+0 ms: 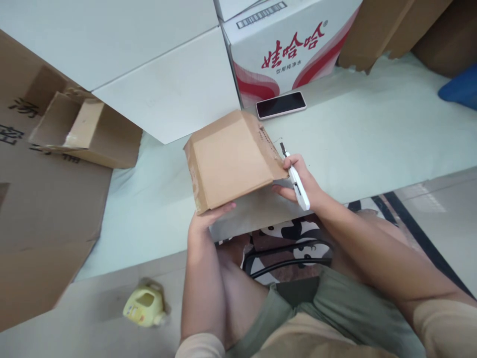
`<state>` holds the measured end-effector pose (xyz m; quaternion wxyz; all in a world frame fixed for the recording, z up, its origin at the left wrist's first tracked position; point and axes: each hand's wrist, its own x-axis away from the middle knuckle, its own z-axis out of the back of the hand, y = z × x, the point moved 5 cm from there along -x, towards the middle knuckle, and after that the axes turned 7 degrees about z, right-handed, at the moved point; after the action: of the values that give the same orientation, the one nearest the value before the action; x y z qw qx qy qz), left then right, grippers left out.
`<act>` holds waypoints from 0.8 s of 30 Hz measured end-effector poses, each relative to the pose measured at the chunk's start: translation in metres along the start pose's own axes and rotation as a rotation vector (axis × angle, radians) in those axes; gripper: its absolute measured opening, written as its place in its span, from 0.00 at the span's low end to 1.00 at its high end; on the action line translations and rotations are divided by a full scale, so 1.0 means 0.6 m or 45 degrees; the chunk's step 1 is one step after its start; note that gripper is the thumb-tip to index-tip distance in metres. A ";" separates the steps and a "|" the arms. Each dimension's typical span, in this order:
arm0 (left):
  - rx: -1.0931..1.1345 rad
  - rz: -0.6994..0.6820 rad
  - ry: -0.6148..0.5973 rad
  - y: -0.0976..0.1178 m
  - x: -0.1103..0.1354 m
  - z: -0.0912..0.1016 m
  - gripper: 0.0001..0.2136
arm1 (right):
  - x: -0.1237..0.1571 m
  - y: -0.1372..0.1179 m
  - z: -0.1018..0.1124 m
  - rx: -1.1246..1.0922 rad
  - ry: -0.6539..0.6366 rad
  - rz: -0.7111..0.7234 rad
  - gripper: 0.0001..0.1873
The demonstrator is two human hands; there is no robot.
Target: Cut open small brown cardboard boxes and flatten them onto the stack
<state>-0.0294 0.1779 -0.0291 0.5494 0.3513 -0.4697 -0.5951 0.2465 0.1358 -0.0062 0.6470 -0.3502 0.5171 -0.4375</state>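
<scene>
Left grip (208, 216): holding the flat, squarish tan cardboard packet (233, 156) by its near left corner, partly from beneath.
Right grip (305, 181): closed round a slim white plastic cutter (298, 189) with a dark tip, just beside the packet's ragged right edge.
Packet's place: over the near part of the bench (145, 223), which wears a pale green cover.
Left corner risk: support from one corner may let the packet tip or twist if pressed from the right.
Ragged edge risk: torn board could give unevenly and make the blade skid.
Cutter risk: a deep stroke might nick whatever is inside; a slip could reach the fingers.
Small open brown cardboard box (112, 136): opening faces left; its shaded inside cannot be made out.
Pale yellow plastic jug (145, 307): on the floor; fill cannot be told.
Large plain white carton (171, 89): contents out of sight.
Packet's inside: hidden by the upper panel.
White carton with red lettering (283, 82): stands behind the dark-screened phone (281, 105); contents unseen.
</scene>
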 end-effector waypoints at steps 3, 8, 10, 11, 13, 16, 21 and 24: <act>0.015 0.020 0.006 -0.005 0.002 0.002 0.32 | 0.001 -0.004 -0.005 -0.014 -0.106 -0.010 0.21; 0.014 0.116 0.074 -0.011 0.000 0.004 0.33 | 0.004 0.005 -0.012 -0.099 -0.090 -0.082 0.24; 0.015 0.145 0.113 -0.011 -0.004 0.004 0.31 | 0.004 0.014 -0.011 -0.111 -0.020 -0.107 0.28; 0.018 0.155 0.127 -0.011 -0.006 0.003 0.30 | 0.004 0.018 -0.011 -0.122 0.003 -0.122 0.30; 0.036 0.149 0.153 -0.008 -0.010 0.003 0.31 | 0.005 0.025 -0.013 -0.181 0.019 -0.154 0.33; 0.079 0.097 0.170 0.001 -0.014 0.001 0.33 | 0.006 0.028 -0.012 -0.218 0.049 -0.184 0.33; 0.081 0.041 0.201 0.010 -0.021 -0.002 0.35 | 0.006 0.017 0.005 -0.027 0.240 -0.139 0.29; 0.172 0.024 0.207 0.009 -0.027 -0.004 0.36 | 0.006 0.017 0.014 0.005 0.343 -0.123 0.24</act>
<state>-0.0228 0.1935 -0.0266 0.5665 0.4301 -0.4658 -0.5265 0.2571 0.1361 -0.0151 0.5506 -0.3114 0.5809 -0.5123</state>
